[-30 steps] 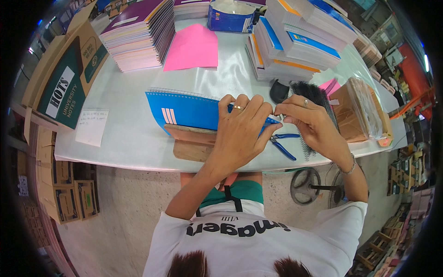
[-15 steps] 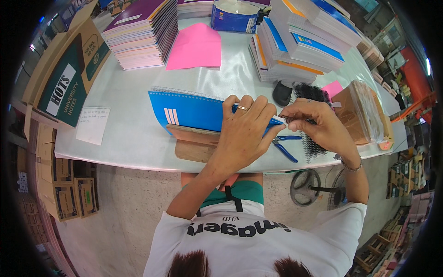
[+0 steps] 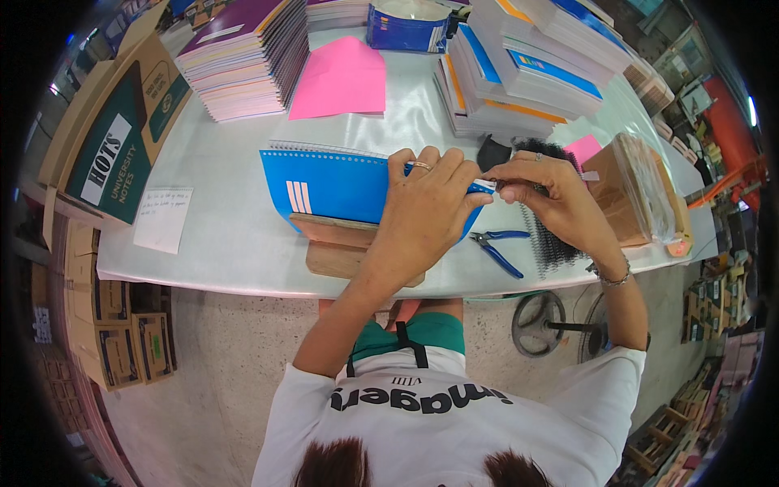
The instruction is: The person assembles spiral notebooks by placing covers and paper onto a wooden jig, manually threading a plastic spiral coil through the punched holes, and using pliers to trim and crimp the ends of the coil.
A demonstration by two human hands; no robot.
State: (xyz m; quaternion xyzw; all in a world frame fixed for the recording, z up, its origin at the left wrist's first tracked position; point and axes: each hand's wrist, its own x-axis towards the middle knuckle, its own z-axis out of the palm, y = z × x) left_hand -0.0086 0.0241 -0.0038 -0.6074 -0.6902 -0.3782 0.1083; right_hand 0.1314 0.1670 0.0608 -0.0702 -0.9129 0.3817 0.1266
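A blue-covered notebook point(image 3: 341, 180) with punched holes along its top edge leans upright in a wooden stand point(image 3: 337, 231). My left hand point(image 3: 426, 199) grips it near the right end, fingers over the top edge and thumb on the front. At that same corner my right hand point(image 3: 544, 191) is closed in a pinch. A small dark piece shows at its fingertips, seemingly the end of a black binding coil; most of it is hidden. Beneath my right hand lies a pile of black spiral coils point(image 3: 552, 243). Blue-handled cutting pliers point(image 3: 499, 247) rest open beside them.
Farther back stand a stack of spiral-bound notebooks point(image 3: 243, 69), pink sheets point(image 3: 341, 77), a blue container point(image 3: 408, 26) and stacks of unbound books point(image 3: 511, 85). A brown package point(image 3: 637, 191) is at right. Left are a carton point(image 3: 122, 138) and a handwritten note point(image 3: 164, 219).
Both hands stay at the notebook's right corner; my right fingers have shifted slightly up and left. The view has moved a little.
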